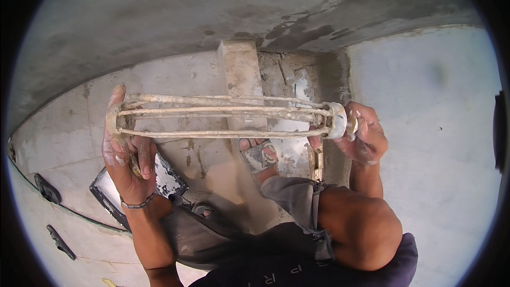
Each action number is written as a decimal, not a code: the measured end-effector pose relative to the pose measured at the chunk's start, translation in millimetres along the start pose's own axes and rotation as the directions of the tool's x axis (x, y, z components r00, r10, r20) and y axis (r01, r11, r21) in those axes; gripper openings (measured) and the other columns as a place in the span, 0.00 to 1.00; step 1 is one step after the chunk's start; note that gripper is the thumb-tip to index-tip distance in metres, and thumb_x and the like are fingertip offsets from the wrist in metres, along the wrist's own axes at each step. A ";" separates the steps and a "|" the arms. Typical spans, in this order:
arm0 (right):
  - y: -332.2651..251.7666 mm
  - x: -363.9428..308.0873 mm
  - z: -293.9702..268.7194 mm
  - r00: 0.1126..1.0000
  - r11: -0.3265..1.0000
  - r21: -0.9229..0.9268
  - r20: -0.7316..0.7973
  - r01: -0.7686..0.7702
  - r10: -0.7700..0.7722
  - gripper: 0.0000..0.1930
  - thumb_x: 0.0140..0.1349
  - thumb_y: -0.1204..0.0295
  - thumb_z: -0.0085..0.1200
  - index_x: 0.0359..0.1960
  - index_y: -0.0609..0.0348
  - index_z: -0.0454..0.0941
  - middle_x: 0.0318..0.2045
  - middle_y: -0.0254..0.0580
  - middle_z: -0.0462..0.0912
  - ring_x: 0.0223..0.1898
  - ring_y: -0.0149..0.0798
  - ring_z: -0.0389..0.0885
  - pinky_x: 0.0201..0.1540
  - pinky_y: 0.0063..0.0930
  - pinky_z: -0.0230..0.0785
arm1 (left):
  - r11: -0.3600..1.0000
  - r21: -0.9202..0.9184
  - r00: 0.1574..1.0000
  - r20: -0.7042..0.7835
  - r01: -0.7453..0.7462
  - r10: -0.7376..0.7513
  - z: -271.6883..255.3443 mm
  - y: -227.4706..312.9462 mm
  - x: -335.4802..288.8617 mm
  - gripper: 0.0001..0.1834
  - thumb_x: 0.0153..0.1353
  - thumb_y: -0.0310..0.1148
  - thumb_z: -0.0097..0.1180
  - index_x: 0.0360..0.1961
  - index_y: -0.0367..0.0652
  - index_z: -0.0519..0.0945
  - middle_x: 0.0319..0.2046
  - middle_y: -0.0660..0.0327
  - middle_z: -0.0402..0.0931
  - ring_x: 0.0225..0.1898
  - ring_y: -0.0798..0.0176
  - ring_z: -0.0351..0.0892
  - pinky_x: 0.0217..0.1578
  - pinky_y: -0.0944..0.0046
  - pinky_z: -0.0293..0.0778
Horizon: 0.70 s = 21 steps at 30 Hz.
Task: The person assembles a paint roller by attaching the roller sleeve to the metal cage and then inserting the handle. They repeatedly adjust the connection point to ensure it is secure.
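A wire roller cage (pixel 228 110), like a paint roller's bare frame, stretches level between my two hands. Its long rods are coated in dried, cream-coloured paint. My left hand (pixel 130 154) grips the cage's left end, its index finger pointing up along the end cap and the other fingers curled. A small yellowish piece (pixel 136 168) shows by those curled fingers; what it is, I cannot make out. My right hand (pixel 366 133) is closed around the right end, beside the whitish end cap (pixel 336 120). Paint smears mark both hands.
A white, paint-spotted tray (pixel 111 194) with a dark rim lies at left, partly behind my left wrist. Farther left are two dark sandals (pixel 48 188). A concrete ledge (pixel 239 69) stands ahead, below a damp grey wall (pixel 186 10). My sandalled foot (pixel 260 157) rests beneath the cage.
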State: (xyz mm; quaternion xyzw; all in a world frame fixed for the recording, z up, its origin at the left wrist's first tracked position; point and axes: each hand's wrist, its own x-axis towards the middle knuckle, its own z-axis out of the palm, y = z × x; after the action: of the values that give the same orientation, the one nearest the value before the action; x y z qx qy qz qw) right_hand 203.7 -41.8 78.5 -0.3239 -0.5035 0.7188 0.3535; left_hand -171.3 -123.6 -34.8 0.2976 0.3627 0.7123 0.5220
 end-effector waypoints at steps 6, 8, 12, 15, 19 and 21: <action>2.6 -2.1 -3.0 0.999 0.985 -0.170 -0.017 0.038 -0.042 0.14 0.64 0.62 0.57 0.27 0.59 0.74 0.20 0.37 0.74 0.24 0.36 0.69 0.53 0.47 0.67 | 0.996 -0.030 0.995 -0.048 0.087 -0.088 4.0 -4.8 0.7 0.43 0.78 0.55 0.48 0.76 0.27 0.56 0.50 0.55 0.78 0.14 0.82 0.64 0.13 0.81 0.58; 0.4 1.8 -2.5 0.997 0.969 -0.236 0.011 0.073 -0.072 0.16 0.62 0.60 0.57 0.24 0.57 0.73 0.17 0.35 0.72 0.21 0.35 0.64 0.49 0.43 0.64 | 0.994 -0.020 0.994 -0.013 0.112 -0.112 -3.4 -6.5 1.0 0.42 0.79 0.55 0.48 0.75 0.28 0.57 0.53 0.52 0.77 0.14 0.82 0.63 0.13 0.80 0.58; -0.5 11.8 5.3 0.988 0.946 -0.287 0.071 0.149 -0.134 0.19 0.62 0.57 0.57 0.20 0.55 0.70 0.15 0.33 0.68 0.19 0.33 0.57 0.39 0.37 0.55 | 0.988 -0.034 0.986 0.069 0.151 -0.148 -21.7 -10.9 -3.7 0.40 0.79 0.56 0.48 0.74 0.29 0.59 0.53 0.52 0.78 0.14 0.80 0.63 0.13 0.80 0.58; -1.8 12.6 9.2 0.989 0.943 -0.299 0.059 0.147 -0.136 0.19 0.62 0.56 0.58 0.20 0.54 0.69 0.15 0.32 0.67 0.19 0.33 0.57 0.37 0.38 0.54 | 0.985 -0.075 0.987 0.055 0.157 -0.153 -22.9 -14.0 -8.0 0.39 0.79 0.56 0.48 0.72 0.31 0.63 0.52 0.53 0.80 0.13 0.79 0.63 0.12 0.80 0.57; 4.3 9.5 12.0 0.990 0.952 -0.271 0.030 0.139 -0.137 0.20 0.62 0.56 0.58 0.20 0.54 0.68 0.15 0.33 0.67 0.19 0.34 0.57 0.37 0.37 0.53 | 0.982 -0.089 0.985 0.051 0.168 -0.164 -29.2 -13.6 -9.7 0.36 0.79 0.56 0.46 0.70 0.33 0.67 0.48 0.55 0.82 0.12 0.79 0.62 0.12 0.80 0.57; 2.9 10.4 18.0 0.990 0.955 -0.262 0.029 0.142 -0.139 0.20 0.62 0.57 0.59 0.19 0.55 0.69 0.16 0.34 0.67 0.21 0.34 0.58 0.34 0.37 0.52 | 0.976 -0.122 0.980 0.110 0.178 -0.165 -36.2 -13.5 -10.0 0.35 0.79 0.56 0.46 0.68 0.33 0.68 0.46 0.55 0.83 0.12 0.79 0.62 0.12 0.80 0.58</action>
State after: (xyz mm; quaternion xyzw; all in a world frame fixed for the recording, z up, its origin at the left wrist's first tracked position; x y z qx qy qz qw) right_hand 182.8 -42.7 79.7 -0.3276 -0.6182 0.6202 0.3547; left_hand -190.5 -138.1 -66.6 0.2651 0.3130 0.6713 0.6174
